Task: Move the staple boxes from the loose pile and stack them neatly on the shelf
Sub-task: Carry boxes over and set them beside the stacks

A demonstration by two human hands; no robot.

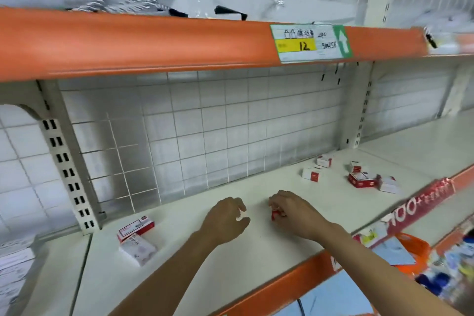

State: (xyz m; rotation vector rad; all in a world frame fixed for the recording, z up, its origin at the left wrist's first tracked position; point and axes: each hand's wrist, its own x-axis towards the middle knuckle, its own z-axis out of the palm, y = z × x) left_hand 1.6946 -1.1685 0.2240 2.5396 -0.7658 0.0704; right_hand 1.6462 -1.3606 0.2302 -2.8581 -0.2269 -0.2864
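1. Shelf: a cream-white board with an orange front edge. It serves as the landmark for all positions below.
2. Left hand: it hovers low over the middle of the shelf. The fingers are curled, and something small and white shows at the fingertips. Whether it is a box cannot be told.
3. Right hand: it sits just beside the left hand, also over the middle of the shelf. Its curled fingers grip a small red-and-white staple box, most of which is hidden under the hand.
4. Two stacked boxes: they stand on the left part of the shelf, near the slotted upright. The upper box is red and white and lies askew on the lower one. A paler box lies just in front of them, touching or nearly touching.
5. Loose pile: several red-and-white staple boxes lie scattered on the right part of the shelf, well apart from both hands. They are tilted at differing angles. Two lie nearer the wire grid back panel.
6. Price label: it is fixed to the orange edge of the board above the shelf. It bears the number 12 on yellow and a green arrow pointing up.
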